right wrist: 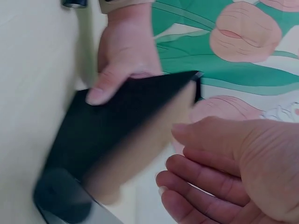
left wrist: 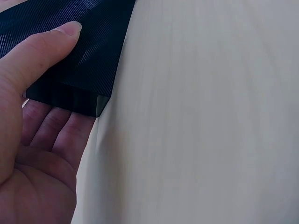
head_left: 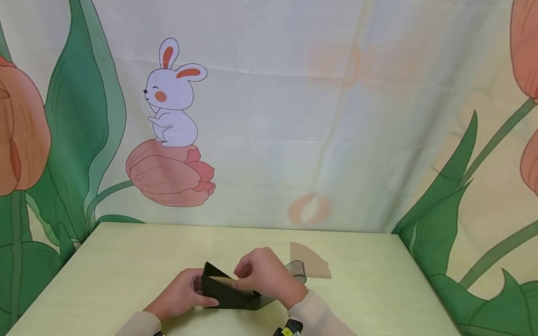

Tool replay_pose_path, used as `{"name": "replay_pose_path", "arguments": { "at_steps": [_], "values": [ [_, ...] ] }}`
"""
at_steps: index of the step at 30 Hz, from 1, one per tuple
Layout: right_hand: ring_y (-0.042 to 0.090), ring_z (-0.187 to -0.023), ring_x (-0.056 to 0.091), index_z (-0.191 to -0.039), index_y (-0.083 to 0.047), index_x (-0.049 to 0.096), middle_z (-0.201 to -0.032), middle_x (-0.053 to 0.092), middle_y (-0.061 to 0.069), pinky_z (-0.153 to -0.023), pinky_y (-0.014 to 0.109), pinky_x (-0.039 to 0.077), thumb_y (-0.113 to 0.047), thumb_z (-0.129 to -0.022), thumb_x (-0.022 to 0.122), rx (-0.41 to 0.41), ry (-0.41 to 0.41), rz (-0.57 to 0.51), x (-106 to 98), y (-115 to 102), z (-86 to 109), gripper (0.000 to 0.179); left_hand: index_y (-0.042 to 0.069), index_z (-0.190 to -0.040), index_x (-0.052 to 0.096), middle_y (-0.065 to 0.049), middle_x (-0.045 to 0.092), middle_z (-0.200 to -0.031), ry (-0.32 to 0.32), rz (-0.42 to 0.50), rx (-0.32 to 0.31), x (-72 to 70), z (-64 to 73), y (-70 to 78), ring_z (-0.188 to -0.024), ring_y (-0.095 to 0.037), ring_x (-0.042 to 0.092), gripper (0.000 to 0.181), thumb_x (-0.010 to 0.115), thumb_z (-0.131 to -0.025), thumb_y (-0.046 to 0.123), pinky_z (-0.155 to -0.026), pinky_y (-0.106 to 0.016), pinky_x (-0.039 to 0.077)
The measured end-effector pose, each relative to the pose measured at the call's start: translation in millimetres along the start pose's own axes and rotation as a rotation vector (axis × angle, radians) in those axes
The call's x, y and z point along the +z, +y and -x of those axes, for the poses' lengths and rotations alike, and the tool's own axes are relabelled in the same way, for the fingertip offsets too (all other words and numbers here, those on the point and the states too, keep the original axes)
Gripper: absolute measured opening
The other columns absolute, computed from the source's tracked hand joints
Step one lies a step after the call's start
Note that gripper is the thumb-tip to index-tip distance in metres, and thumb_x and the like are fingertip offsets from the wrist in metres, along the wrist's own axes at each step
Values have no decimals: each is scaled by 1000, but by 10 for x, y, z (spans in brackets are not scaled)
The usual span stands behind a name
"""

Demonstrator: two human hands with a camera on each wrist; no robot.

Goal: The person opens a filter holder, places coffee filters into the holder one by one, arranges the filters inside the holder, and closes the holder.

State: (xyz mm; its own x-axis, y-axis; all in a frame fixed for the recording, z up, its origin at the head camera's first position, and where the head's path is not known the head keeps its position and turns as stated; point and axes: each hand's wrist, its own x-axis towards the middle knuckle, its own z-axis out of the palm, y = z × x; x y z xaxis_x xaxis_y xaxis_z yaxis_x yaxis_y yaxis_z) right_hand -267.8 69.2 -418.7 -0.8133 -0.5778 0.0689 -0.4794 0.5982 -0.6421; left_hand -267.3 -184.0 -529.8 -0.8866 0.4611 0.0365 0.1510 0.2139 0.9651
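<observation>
black and folded, the holder [head_left: 229, 297] sits over the counter [head_left: 126, 261], well in front of its back edge, clamped by the left hand [head_left: 180, 294], thumb on its face and fingers beneath. tan paper [head_left: 220, 280] shows at its mouth, at the thumb of the right hand [head_left: 265, 275], whose grip looks apart; the step seems to be seating the paper, so the next move probably calls for a light inward push.

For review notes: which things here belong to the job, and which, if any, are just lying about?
Job:
dark holder, in the left hand
tan sheet inside, at the right hand
clear curled piece, seemingly attached
tan fan-shaped piece, probably

Background:
printed backdrop
tabletop
</observation>
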Motion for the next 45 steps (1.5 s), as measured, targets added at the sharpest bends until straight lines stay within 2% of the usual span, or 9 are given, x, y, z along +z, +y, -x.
{"name": "replay_pose_path", "arguments": {
  "at_steps": [5,9,14,18,23,31,37,45],
  "values": [
    [3,-75,69,-95,-11,80,-86,78,-2,-71,22,56,-22,-85,85,6,49,-23,-294,14,47,16,4,-119,69,-11,77,-113,3,5,-9,0,-3,-3,-97,-19,75,47,90,-78,12,-83,-24,58],
    [8,-83,69,-101,-13,79,-93,78,-3,-76,28,57,-27,-89,81,48,110,-44,-580,125,68,19,4,-118,70,-11,77,-112,4,-2,-11,-2,-3,6,-97,-20,75,46,90,-77,11,-82,-25,58],
    [11,-88,69,-104,-13,79,-98,77,-2,-80,33,58,-28,-90,80,142,219,-53,-880,454,47,21,3,-118,69,-13,77,-111,-2,-14,5,-3,-3,-3,-97,-21,75,46,90,-77,10,-81,-25,58],
    [15,-91,71,-106,-11,79,-99,78,0,-84,37,58,-26,-89,80,218,273,-48,-1014,775,20,23,4,-119,69,-11,77,-111,3,-10,-13,-7,-3,9,-98,-21,75,47,90,-77,11,-83,-25,58],
    [18,-93,70,-106,-7,78,-100,77,3,-85,40,58,-23,-89,80,302,295,7,-1015,1134,13,24,4,-119,70,-10,78,-111,11,-11,-24,-8,2,15,-98,-21,74,47,90,-77,12,-83,-25,58],
    [26,-100,66,-114,0,71,-106,72,11,-89,44,56,-21,-85,84,416,282,93,-817,1633,19,37,3,-118,69,-11,77,-111,8,-2,-19,-3,0,10,-98,-19,74,47,91,-77,12,-83,-24,58],
    [27,-97,62,-115,3,69,-108,69,13,-91,46,54,-21,-83,86,526,253,115,-715,1772,43,44,3,-118,69,-11,77,-111,8,-4,-21,-2,6,20,-98,-20,74,48,91,-77,13,-83,-23,58],
    [27,-101,61,-110,1,67,-111,69,12,-94,47,53,-26,-76,89,591,256,103,-645,1917,33,48,3,-118,69,-12,78,-110,5,-20,-12,-8,8,17,-97,-20,75,48,91,-77,15,-82,-23,58]
  ]
}}
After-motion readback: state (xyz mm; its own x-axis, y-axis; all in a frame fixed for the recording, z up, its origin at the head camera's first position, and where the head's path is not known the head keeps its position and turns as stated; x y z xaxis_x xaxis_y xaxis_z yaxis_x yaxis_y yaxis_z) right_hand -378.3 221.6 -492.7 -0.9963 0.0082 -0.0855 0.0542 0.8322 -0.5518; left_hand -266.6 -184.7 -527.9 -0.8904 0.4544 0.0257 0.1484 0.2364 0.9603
